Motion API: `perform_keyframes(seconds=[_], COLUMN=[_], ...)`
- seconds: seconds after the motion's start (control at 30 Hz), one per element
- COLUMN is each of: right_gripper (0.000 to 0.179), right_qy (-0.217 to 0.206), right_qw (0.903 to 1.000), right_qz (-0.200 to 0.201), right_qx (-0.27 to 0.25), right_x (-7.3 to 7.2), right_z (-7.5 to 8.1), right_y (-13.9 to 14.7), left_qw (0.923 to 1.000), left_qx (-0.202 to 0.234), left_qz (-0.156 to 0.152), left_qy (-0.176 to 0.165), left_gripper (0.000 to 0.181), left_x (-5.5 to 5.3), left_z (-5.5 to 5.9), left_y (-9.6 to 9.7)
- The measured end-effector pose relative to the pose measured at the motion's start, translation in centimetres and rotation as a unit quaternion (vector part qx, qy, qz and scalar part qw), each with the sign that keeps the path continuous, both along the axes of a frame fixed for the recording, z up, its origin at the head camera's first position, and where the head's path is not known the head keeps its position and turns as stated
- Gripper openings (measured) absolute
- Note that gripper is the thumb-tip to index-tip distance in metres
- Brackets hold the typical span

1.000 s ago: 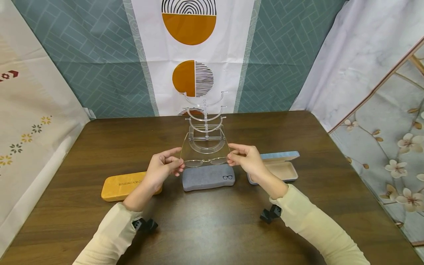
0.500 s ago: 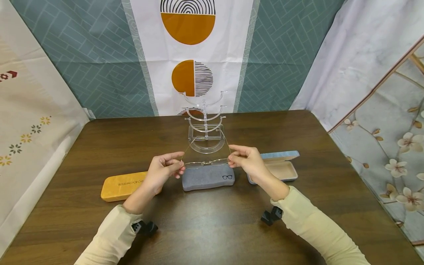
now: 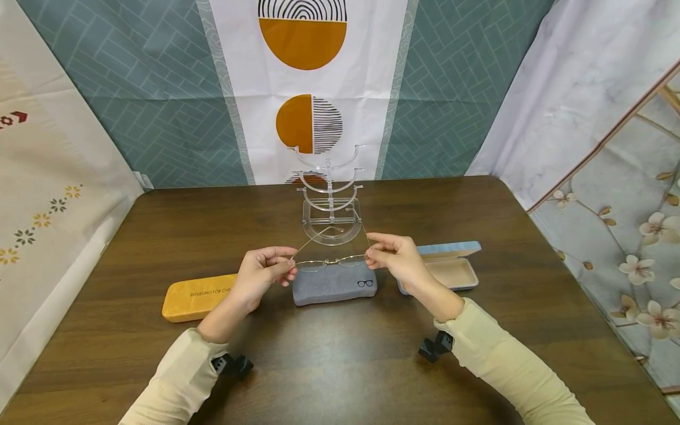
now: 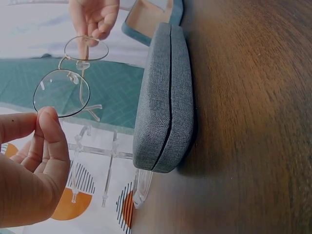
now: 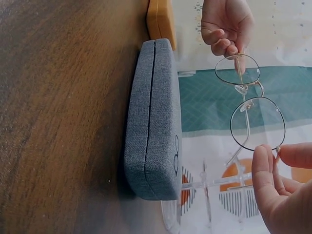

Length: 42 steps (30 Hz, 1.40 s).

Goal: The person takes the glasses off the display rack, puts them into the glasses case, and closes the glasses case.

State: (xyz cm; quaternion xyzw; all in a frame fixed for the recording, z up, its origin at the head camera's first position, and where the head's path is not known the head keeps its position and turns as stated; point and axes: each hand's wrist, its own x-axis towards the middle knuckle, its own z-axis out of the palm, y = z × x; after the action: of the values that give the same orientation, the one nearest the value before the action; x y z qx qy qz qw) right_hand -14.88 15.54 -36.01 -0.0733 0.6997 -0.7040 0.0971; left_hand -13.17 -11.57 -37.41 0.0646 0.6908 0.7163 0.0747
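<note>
Thin-rimmed eyeglasses (image 3: 332,261) with clear round lenses are held up between both hands, in front of the grey glasses case. My left hand (image 3: 262,274) pinches the frame's left end by the hinge with thumb and fingers. At the opposite end, my right hand (image 3: 395,258) pinches the frame close to its hinge. The left temple slants inward behind the lenses, while the right one points away toward the stand. In the left wrist view, the eyeglasses (image 4: 61,92) hang off to the side of the closed grey case (image 4: 161,102), apart from it.
A clear acrylic glasses stand (image 3: 330,206) with several curved arms stands behind the eyeglasses. A yellow glasses case (image 3: 196,298) lies closed at left, partly behind the left forearm. At right, a light-blue glasses case (image 3: 454,274) lies open on the wooden table (image 3: 340,366).
The left temple has swung inward, from pointing away to slanting right across the back of the lenses. The eyeglasses have tilted slightly; both hands stay almost in place.
</note>
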Motion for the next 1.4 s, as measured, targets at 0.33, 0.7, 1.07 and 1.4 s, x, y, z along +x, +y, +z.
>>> perform_keyframes(seconds=[0.33, 0.7, 1.07, 1.4], right_gripper=[0.041, 0.04, 0.039, 0.04], right_qy=[0.005, 0.008, 0.005, 0.008], right_qw=[1.0, 0.9999, 0.9998, 0.9997], right_qz=[0.005, 0.0, -0.01, -0.005], right_qx=[-0.006, -0.009, -0.017, -0.022], right_x=[-0.16, -0.23, -0.26, -0.2], right_z=[-0.08, -0.2, -0.56, -0.53], right_y=[0.0, 0.02, 0.08, 0.1], left_qw=[0.9999, 0.9999, 0.9997, 0.9997], left_qx=[-0.008, -0.006, 0.005, 0.006], left_qz=[-0.002, -0.01, -0.019, -0.021], left_qy=[0.007, 0.013, 0.014, 0.008], left_gripper=[0.03, 0.029, 0.027, 0.028], left_x=[-0.02, -0.02, -0.09, -0.13], left_z=[-0.05, -0.06, -0.32, -0.38], left_y=[0.01, 0.14, 0.4, 0.32])
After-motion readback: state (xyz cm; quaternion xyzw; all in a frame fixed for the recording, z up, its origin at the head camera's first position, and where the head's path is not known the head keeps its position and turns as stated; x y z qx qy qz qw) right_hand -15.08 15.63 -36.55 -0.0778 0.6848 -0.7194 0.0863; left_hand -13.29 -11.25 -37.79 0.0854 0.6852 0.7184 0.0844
